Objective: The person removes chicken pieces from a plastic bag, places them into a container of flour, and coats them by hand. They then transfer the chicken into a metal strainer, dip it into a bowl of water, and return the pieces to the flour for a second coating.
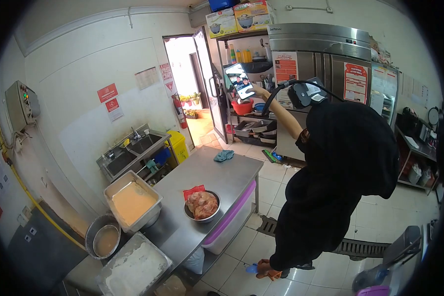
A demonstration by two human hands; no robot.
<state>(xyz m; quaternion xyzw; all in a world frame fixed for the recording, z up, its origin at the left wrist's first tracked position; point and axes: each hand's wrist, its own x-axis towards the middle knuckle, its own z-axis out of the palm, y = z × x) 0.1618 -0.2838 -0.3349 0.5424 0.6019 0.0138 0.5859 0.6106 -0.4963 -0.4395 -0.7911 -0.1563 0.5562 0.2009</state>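
Note:
Neither my left hand nor my right hand shows in the head view. In front of me, a person in black clothing (330, 163) raises a hand (259, 91) with a phone (239, 82) in it. The phone's screen is lit and shows people. On the steel table (202, 170), a metal bowl (217, 213) holds raw meat. A red packet (194, 190) lies at the bowl's back edge. Nearer me stand a deep pan of orange-tan liquid (133, 202), a round pot (103, 240) and a tray of white powder (133, 266).
A teal cloth (224, 155) lies at the table's far end. A steel sink (135, 150) and a yellow bin (178, 146) are by the left wall. An open door (207, 81), a loaded shelf rack (254, 128) and a steel refrigerator (320, 44) are behind. A drain grate (362, 248) crosses the floor.

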